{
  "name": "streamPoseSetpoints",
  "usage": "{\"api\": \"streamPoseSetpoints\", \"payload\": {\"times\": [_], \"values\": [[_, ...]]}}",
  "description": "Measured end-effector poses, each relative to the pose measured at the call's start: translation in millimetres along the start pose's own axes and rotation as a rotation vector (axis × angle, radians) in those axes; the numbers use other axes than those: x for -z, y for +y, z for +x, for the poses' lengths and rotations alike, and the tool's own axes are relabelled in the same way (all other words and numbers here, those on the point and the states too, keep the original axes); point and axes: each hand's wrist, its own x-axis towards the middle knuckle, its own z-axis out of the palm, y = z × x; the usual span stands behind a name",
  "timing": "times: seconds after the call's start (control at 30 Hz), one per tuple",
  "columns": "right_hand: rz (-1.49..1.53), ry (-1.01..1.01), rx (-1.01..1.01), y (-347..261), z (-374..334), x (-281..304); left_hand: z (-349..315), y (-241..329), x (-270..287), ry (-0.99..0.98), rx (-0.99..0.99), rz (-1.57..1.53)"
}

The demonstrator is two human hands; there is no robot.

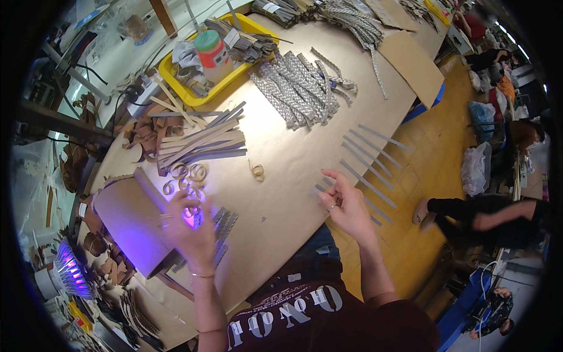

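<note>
Several grey strips (368, 157) lie fanned at the table edge (281, 246) beyond my right hand (346, 205), fingers spread, empty. My left hand (190, 226) hovers over braided strips (226, 220), fingers loosely apart.

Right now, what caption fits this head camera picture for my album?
Two hands, left hand by glowing purple light and right hand near grey strips, over a brown table.

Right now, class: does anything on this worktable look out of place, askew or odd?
Yes. The grey strips at the table's right edge jut past it over the floor, so they could slip off. A small curled strip lies alone mid-table. The left hand is lit by purple light.
</note>
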Motion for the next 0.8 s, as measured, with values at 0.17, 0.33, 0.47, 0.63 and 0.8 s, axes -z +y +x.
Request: {"api": "streamPoseSetpoints", "payload": {"times": [0.17,0.33,0.47,0.63,0.8], "values": [[-0.023,0.018,0.006,5,-3,-20,-46,57,-42,-0.544,-0.444,-0.148],[-0.122,0.096,0.059,14,-6,-28,-67,66,-79,-0.647,-0.57,0.056],[-0.226,0.116,0.063,13,-7,-27,-76,65,-84,-0.651,-0.621,0.179],[-0.395,0.038,-0.066,9,-25,-6,-80,68,-86,-0.668,-0.626,0.253],[-0.47,-0.029,-0.153,7,-50,17,-84,67,-87,-0.716,-0.634,0.239]]}}
